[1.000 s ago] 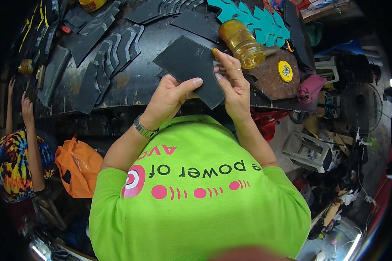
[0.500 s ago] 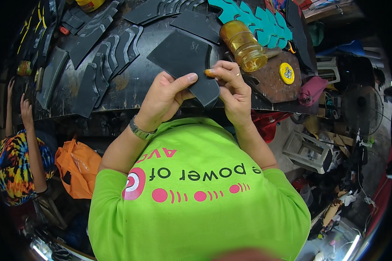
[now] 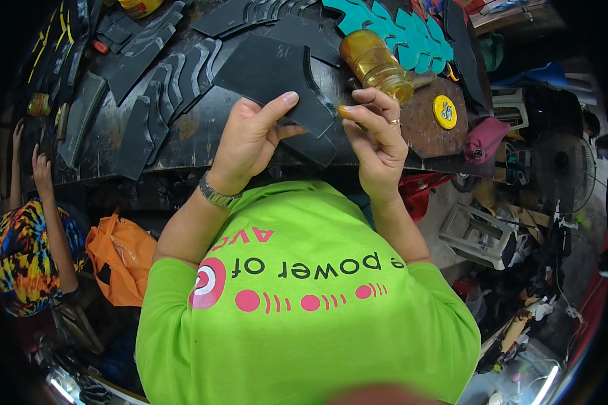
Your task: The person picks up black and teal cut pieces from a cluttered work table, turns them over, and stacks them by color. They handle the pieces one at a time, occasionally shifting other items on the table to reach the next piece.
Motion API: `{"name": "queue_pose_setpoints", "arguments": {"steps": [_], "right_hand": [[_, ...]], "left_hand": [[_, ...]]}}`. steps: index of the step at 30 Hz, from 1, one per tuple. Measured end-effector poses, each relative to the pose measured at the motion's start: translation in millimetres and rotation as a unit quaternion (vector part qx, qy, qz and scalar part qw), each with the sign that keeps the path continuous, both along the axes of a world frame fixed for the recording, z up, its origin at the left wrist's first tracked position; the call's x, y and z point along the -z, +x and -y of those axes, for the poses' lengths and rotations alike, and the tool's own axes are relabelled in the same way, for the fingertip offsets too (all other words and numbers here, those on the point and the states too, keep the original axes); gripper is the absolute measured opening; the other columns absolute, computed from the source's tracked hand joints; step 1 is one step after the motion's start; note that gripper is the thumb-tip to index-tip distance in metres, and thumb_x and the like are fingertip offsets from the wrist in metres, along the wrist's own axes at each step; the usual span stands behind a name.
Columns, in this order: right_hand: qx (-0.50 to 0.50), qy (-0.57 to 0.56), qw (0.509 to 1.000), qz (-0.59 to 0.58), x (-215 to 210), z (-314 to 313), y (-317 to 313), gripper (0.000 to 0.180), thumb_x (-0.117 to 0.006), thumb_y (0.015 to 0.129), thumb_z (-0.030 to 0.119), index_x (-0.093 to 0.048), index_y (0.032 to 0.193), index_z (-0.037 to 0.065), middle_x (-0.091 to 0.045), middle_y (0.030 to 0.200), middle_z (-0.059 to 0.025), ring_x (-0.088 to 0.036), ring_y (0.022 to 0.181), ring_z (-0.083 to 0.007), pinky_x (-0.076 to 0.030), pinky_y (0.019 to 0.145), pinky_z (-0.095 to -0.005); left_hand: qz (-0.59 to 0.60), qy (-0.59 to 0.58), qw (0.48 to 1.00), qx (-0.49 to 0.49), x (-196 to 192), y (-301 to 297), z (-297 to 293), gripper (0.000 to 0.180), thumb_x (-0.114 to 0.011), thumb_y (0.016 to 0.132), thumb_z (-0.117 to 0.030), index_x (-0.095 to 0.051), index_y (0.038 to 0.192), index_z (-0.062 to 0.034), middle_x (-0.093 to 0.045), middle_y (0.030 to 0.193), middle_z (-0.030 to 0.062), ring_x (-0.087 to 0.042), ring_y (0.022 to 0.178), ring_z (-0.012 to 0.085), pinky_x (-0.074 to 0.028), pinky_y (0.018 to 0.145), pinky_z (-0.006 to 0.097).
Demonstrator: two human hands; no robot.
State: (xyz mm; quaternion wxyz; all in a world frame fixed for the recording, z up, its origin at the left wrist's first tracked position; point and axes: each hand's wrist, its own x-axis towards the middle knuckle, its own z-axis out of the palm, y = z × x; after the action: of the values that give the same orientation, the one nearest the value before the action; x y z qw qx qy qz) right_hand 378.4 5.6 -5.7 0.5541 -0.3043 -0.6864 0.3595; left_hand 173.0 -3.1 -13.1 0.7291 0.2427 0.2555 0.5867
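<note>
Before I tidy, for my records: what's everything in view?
Wide table: one, black, top
Flat held panel: at least one, black, centre
Curved panels: several, black, table
Scalloped pieces: several, teal, upper right
Flat board: one, brown, table's right
Transparent jar: one, amber, right of panel
Round lid: one, yellow, on board
Soft pouch: one, pink, table edge
Soft bag: one, orange, left
Co-worker: one, multicoloured clothing, left
Floor clutter: uncountable, mixed, right
Shirt: one, green, bottom
Left grip: one, bare, on panel
Right grip: one, bare, near panel
</note>
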Motion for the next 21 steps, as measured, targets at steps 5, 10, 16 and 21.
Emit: {"name": "queue_pose_setpoints", "arguments": {"steps": [5,10,16,21], "right_hand": [[0.085,0.125,0.980,0.131,3,2,-5,0.055,-0.063,0.072,-0.020,-0.076,0.116,0.012,-0.054,0.122,-0.0085,-0.055,0.082,-0.0163,-0.049,0.074,-0.0279],[0.100,0.184,0.966,0.153,10,7,-5,0.056,-0.068,0.068,-0.016,-0.078,0.114,0.014,-0.058,0.113,-0.0090,-0.056,0.080,-0.0190,-0.049,0.069,-0.0293],[0.060,0.272,0.938,0.204,11,8,-7,0.048,-0.072,0.067,-0.011,-0.079,0.107,0.015,-0.058,0.103,-0.0081,-0.055,0.076,-0.0188,-0.046,0.063,-0.0288],[0.090,0.213,0.964,0.132,8,10,-1,0.050,-0.068,0.073,-0.015,-0.073,0.117,0.008,-0.058,0.106,-0.0099,-0.057,0.077,-0.0187,-0.049,0.068,-0.0293]], "left_hand": [[-0.010,-0.004,1.000,-0.012,-1,4,2,0.019,-0.060,0.101,-0.009,-0.065,0.115,0.0019,-0.073,0.108,0.0133,-0.073,0.095,0.0189,-0.065,0.079,0.033],[0.010,0.003,1.000,-0.016,-1,4,3,0.018,-0.061,0.100,-0.009,-0.069,0.109,0.0037,-0.073,0.105,0.0127,-0.073,0.094,0.0184,-0.064,0.081,0.034],[-0.004,-0.002,0.999,-0.037,0,1,1,0.019,-0.060,0.101,-0.011,-0.070,0.103,0.0049,-0.073,0.105,0.0127,-0.072,0.096,0.0181,-0.061,0.086,0.035],[-0.091,-0.014,0.995,-0.039,13,-16,-20,0.017,-0.062,0.101,-0.016,-0.070,0.095,-0.0009,-0.072,0.096,0.0066,-0.067,0.086,0.0120,-0.056,0.082,0.030]]}}
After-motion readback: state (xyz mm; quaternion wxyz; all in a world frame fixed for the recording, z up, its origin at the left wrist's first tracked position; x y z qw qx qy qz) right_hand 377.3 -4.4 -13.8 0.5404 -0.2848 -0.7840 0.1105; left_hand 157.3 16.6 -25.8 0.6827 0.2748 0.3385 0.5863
